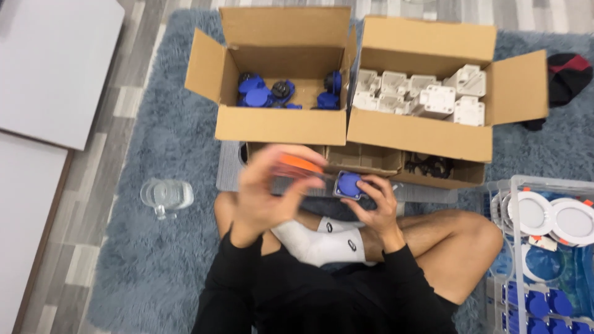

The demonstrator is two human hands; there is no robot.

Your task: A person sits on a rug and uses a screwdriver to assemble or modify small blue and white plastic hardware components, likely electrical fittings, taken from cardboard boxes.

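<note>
Blue and round, the part [348, 184] sits pinched in the right hand [373, 207], fingers closed round its grey square base, just above the crossed legs at the frame's centre. At nine o'clock from it the left hand [267, 195] is blurred, fingers curled about an orange-tipped tool [300, 166]. At twelve o'clock stand two open cardboard boxes: the left box [279, 124] holds more blue parts, the right box [421, 133] white housings [433, 98]. A glass jug [166, 196] rests on the grey rug [154, 266] at nine o'clock; a clear crate [516, 185] with round white lamps [572, 221] lies at three o'clock.
</note>
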